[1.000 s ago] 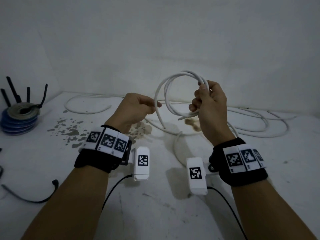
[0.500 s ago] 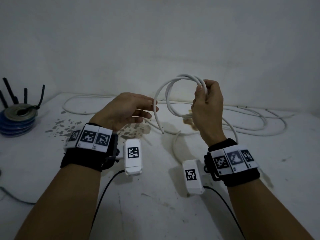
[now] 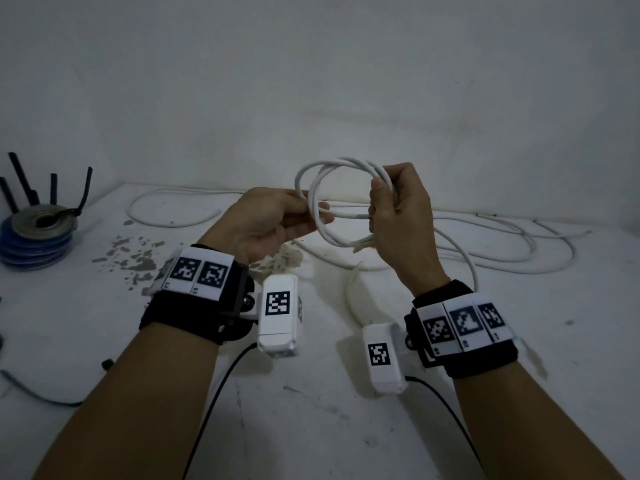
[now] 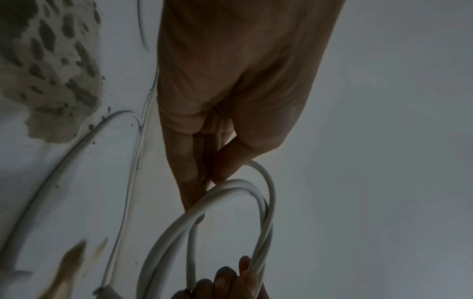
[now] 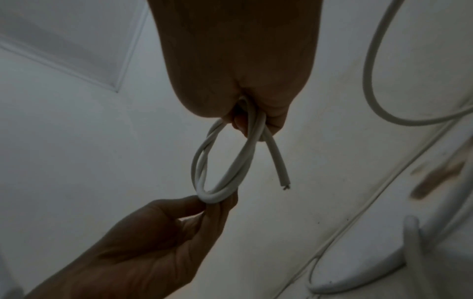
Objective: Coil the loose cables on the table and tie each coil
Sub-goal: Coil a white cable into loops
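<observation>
Right hand (image 5: 245, 66) grips coil (image 5: 220, 161); cut end (image 5: 362, 187) visible.

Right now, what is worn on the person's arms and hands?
Both forearms are bare, no sleeves or gloves. Each wrist has a black band with white square-patterned marker tags. A white camera box with one such tag sits on each band, and a thin black cable leaves it.

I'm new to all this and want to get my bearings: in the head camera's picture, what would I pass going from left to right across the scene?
Stack of tape rolls → left hand → white cable coil → right hand → loose white cable on the table.
</observation>
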`<control>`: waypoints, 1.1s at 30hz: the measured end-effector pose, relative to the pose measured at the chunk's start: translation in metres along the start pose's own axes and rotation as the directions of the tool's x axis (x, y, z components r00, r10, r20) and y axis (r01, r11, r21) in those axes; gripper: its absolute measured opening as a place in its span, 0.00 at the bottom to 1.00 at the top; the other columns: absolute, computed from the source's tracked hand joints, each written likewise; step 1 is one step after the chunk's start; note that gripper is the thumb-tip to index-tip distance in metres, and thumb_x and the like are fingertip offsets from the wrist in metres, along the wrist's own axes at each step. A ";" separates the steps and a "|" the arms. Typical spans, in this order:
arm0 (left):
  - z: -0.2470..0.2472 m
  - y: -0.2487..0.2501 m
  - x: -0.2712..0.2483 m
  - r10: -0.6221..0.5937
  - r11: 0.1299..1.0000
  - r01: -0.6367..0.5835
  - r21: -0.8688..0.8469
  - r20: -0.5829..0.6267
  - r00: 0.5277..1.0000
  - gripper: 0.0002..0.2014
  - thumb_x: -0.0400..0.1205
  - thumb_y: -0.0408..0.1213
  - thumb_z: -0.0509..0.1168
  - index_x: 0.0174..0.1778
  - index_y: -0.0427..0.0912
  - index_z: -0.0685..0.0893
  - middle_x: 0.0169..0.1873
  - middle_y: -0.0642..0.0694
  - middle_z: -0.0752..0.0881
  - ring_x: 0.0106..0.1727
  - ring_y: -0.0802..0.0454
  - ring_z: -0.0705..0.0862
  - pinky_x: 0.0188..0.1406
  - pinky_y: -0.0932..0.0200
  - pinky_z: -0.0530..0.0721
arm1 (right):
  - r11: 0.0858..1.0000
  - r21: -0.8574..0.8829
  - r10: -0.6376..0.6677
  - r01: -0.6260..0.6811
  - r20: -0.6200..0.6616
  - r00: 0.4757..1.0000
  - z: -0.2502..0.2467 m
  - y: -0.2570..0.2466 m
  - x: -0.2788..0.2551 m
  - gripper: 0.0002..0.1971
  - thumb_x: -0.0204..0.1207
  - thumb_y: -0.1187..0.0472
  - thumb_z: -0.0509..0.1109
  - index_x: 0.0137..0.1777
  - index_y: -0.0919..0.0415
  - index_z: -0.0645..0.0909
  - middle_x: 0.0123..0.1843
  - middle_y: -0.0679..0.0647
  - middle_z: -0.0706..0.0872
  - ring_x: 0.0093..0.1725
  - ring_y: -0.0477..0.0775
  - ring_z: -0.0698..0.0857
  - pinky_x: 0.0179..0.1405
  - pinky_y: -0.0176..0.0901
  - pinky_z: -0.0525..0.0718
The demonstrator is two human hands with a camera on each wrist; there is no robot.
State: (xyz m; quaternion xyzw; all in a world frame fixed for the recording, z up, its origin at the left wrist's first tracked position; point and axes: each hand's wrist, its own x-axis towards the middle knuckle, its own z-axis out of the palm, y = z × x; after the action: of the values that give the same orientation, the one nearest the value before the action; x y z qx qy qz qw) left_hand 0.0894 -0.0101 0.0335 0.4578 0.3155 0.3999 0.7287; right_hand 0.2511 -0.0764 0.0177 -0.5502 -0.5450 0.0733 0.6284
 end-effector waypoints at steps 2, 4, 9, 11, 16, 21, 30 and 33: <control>0.001 0.001 -0.003 -0.049 0.998 0.048 0.028 0.048 0.998 0.08 0.83 0.23 0.59 0.47 0.28 0.85 0.45 0.33 0.91 0.44 0.43 0.92 0.42 0.54 0.91 | 0.999 -0.027 -0.022 0.022 -0.008 1.000 -0.002 0.002 0.000 0.06 0.88 0.60 0.60 0.53 0.60 0.76 0.36 0.57 0.78 0.33 0.53 0.75 0.32 0.52 0.80; 0.001 0.002 -0.006 -0.077 0.996 0.072 0.055 0.091 0.993 0.09 0.82 0.25 0.58 0.47 0.32 0.85 0.47 0.36 0.92 0.46 0.43 0.92 0.47 0.53 0.91 | 0.998 -0.044 -0.037 0.036 -0.026 0.999 -0.002 0.002 0.001 0.06 0.88 0.61 0.60 0.52 0.62 0.76 0.35 0.55 0.77 0.32 0.49 0.74 0.31 0.46 0.77; -0.003 0.003 -0.008 -0.053 0.999 0.055 -0.001 0.248 0.967 0.16 0.70 0.22 0.65 0.54 0.34 0.83 0.52 0.33 0.90 0.53 0.40 0.90 0.51 0.53 0.90 | 0.998 -0.036 -0.059 0.057 -0.076 0.995 -0.003 0.004 0.002 0.05 0.87 0.64 0.61 0.52 0.64 0.77 0.35 0.49 0.78 0.31 0.39 0.74 0.31 0.29 0.74; -0.002 0.001 -0.005 -0.034 0.999 0.024 0.042 0.252 0.967 0.19 0.70 0.21 0.71 0.57 0.34 0.81 0.52 0.33 0.90 0.51 0.41 0.91 0.51 0.53 0.90 | 0.998 -0.040 -0.045 0.042 -0.093 0.995 -0.003 0.005 0.003 0.05 0.87 0.64 0.61 0.53 0.65 0.78 0.37 0.46 0.80 0.33 0.37 0.77 0.33 0.28 0.76; 0.004 -0.004 -0.001 -0.039 0.986 0.017 0.163 0.129 0.991 0.07 0.81 0.21 0.63 0.53 0.32 0.81 0.42 0.38 0.92 0.40 0.48 0.90 0.51 0.51 0.89 | 0.996 0.073 0.047 -0.048 0.012 0.999 0.000 0.001 -0.004 0.05 0.89 0.61 0.59 0.56 0.61 0.75 0.45 0.54 0.86 0.32 0.54 0.89 0.30 0.54 0.88; 0.000 -0.002 -0.001 -0.059 0.968 0.034 0.248 0.097 0.994 0.08 0.85 0.24 0.61 0.46 0.33 0.85 0.42 0.38 0.89 0.43 0.45 0.88 0.65 0.43 0.81 | 0.989 0.136 0.051 -0.058 0.057 0.997 0.004 -0.007 -0.009 0.03 0.89 0.60 0.58 0.57 0.57 0.73 0.46 0.52 0.86 0.22 0.59 0.87 0.22 0.55 0.86; 0.007 -0.009 0.008 0.286 0.838 -0.115 0.533 -0.250 0.925 0.25 0.74 0.44 0.79 0.63 0.41 0.78 0.47 0.43 0.88 0.42 0.51 0.88 0.40 0.56 0.87 | 0.965 0.260 -0.018 -0.014 0.119 0.993 0.003 -0.009 -0.008 0.08 0.86 0.70 0.62 0.62 0.65 0.70 0.40 0.61 0.86 0.36 0.58 0.92 0.39 0.47 0.91; 0.008 -0.006 0.003 0.297 0.864 -0.130 0.487 -0.285 0.911 0.20 0.74 0.44 0.79 0.55 0.40 0.80 0.38 0.43 0.89 0.33 0.53 0.88 0.37 0.58 0.89 | 0.968 0.251 -0.062 0.020 0.160 0.985 0.004 -0.010 -0.009 0.08 0.85 0.71 0.64 0.61 0.64 0.71 0.43 0.61 0.87 0.38 0.55 0.93 0.40 0.42 0.90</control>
State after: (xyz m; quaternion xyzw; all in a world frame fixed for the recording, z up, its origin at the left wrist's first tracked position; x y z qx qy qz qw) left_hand 0.0989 -0.0123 0.0304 0.5703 0.4718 0.4686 0.4823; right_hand 0.2390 -0.0839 0.0192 -0.4476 -0.5936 0.1737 0.6459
